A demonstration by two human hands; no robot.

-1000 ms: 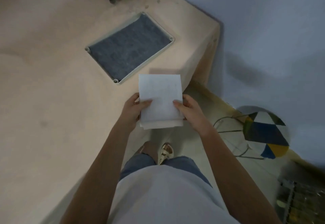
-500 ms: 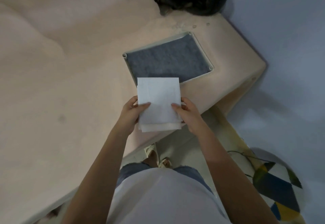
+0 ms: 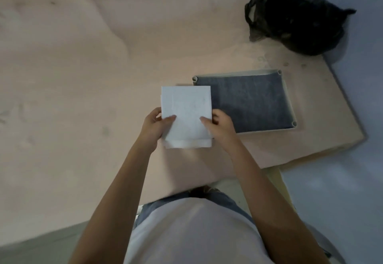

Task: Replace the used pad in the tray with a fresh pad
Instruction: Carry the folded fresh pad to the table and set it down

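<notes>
A folded white pad (image 3: 186, 110) is held up in front of me, above the pink bed surface. My left hand (image 3: 154, 127) pinches its left edge and my right hand (image 3: 220, 128) pinches its right edge, thumbs on top. Behind and to the right lies a shallow cream tray (image 3: 289, 98) with a dark grey pad (image 3: 248, 102) filling it. The white pad hides the tray's near left corner.
A black plastic bag (image 3: 294, 15) sits at the far right corner of the pink bed (image 3: 83, 77). The bed's edge runs close in front of my body, and a pale wall (image 3: 362, 98) stands to the right.
The view has swung, so the tray now lies to the right of the white pad. Both hands keep the same grip on the folded pad.
</notes>
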